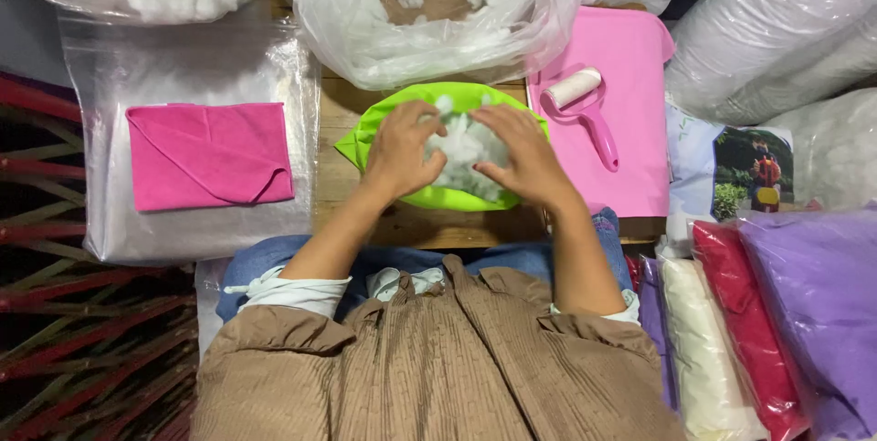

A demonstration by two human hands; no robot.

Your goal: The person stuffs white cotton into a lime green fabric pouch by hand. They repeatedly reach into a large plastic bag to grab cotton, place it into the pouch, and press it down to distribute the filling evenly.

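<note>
On green cloth (402, 199): white stuffing (464, 151), left hand (400, 151) and right hand (521, 156) fingers curled, pinching it; pink lint roller (585, 108) just right.

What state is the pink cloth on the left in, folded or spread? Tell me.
Folded. The pink cloth lies on a clear plastic bag, one corner turned over so a diagonal edge crosses it.

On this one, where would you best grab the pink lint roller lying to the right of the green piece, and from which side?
Probably by the pink handle, near its lower end, coming from above. The lint roller lies flat on the pink sheet, white roll at the upper left and handle running down to the right, clear of the right hand. The roll looks sticky, so it is best avoided.
</note>
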